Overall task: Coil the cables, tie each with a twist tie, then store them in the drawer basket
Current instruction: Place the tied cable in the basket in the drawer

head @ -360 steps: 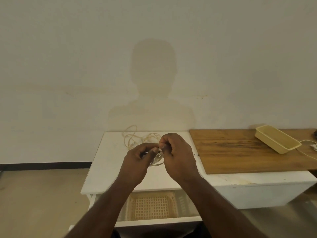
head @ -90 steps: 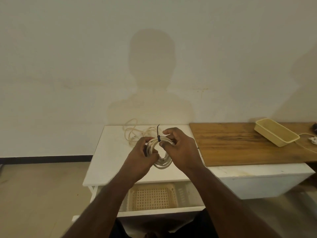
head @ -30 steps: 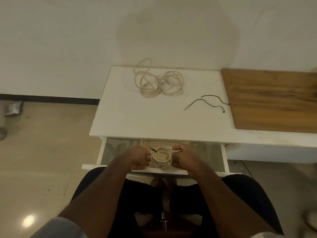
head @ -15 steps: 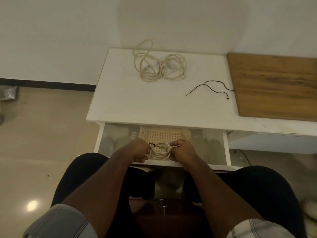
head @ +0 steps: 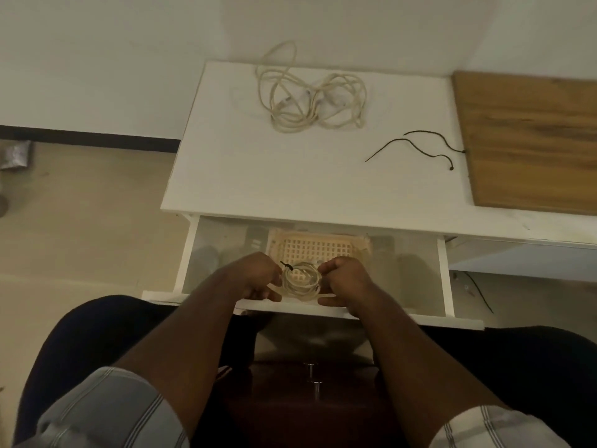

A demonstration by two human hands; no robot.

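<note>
A small coiled white cable [head: 301,282], bound by a black twist tie [head: 287,266] at its upper left, hangs over the open drawer. My left hand [head: 255,276] grips its left side and my right hand [head: 343,279] grips its right side. Just behind the coil, the beige lattice drawer basket [head: 318,247] sits inside the open white drawer [head: 442,279]. A loose tangle of white cables [head: 310,95] lies at the back of the white table [head: 258,176]. Two black twist ties [head: 416,147] lie to its right.
A wooden board [head: 529,140] covers the table's right part. Tiled floor [head: 80,221] lies to the left, with a silvery packet [head: 16,153] by the wall. My knees and a dark stool with metal studs [head: 313,379] sit below the drawer.
Earlier both hands twisted the tie around the coil above the table. My view has since tilted down, and the hands have lowered the tied coil over the open drawer near the basket.
</note>
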